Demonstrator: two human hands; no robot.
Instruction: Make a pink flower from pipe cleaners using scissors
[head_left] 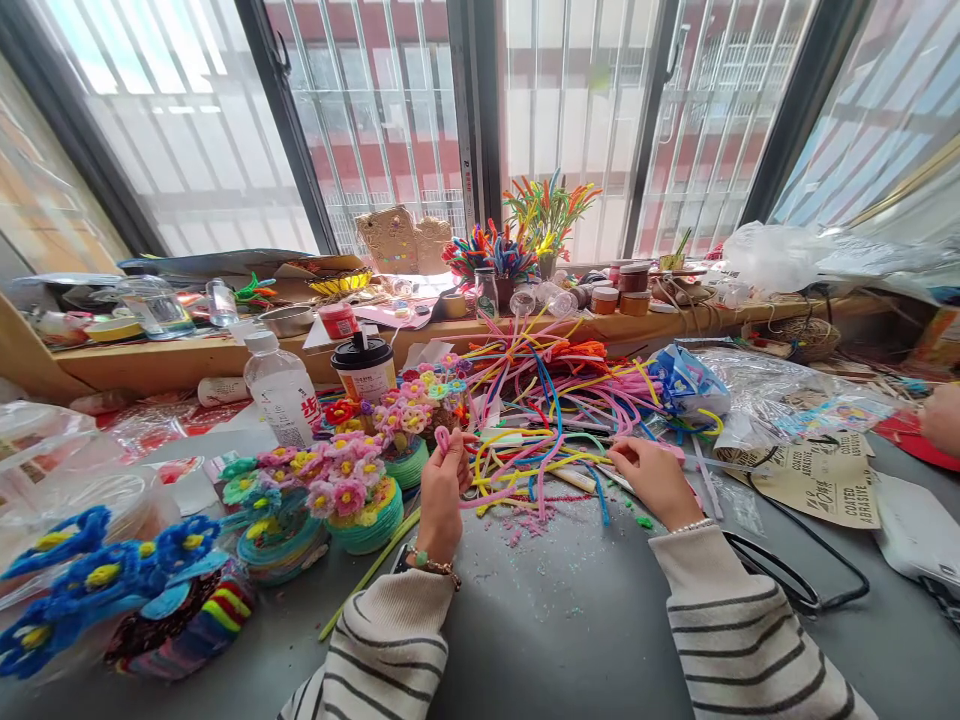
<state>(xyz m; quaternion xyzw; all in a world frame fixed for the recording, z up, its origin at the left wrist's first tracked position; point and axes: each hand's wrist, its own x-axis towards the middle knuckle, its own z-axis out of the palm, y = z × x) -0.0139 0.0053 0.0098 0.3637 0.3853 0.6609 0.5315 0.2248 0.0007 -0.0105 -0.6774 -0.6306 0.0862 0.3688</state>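
My left hand (442,490) is closed around a pink pipe cleaner (442,437), its bent loop sticking up above the thumb. My right hand (654,482) pinches with thumb and fingertips over the edge of the pile; what lies between them is too small to make out. Between and beyond both hands spreads a tangle of pipe cleaners (555,400) in pink, yellow, blue and orange. Left of my left hand stand pots of pipe-cleaner flowers: a pink bunch (349,475), a teal bunch (259,490) and a blue bunch (105,575).
A water bottle (279,390) and a lidded paper cup (364,368) stand behind the flowers. Jars (634,285) line the window ledge. Right lie sandpaper (825,480), a black cable (817,535) and a white device (919,525). Another person's hand (941,420) shows at the right edge.
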